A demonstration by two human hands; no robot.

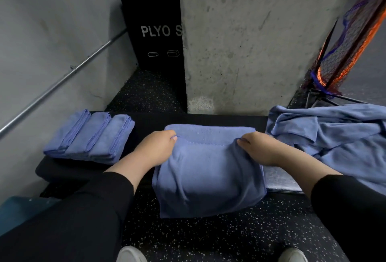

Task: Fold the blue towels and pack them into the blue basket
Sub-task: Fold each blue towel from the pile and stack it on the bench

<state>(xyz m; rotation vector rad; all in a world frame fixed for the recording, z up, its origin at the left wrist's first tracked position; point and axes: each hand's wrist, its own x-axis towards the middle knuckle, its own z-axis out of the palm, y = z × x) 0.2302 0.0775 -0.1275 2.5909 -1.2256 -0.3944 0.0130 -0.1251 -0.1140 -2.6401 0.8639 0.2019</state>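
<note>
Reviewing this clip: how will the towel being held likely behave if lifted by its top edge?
The towel looks floppy: its lower half droops off the bench. Probably light, since the left hand and right hand only pinch it.

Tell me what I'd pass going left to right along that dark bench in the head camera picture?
Stack of folded towels → left hand → towel being folded, gripped at its two sides → right hand → heap of unfolded towels.
</note>
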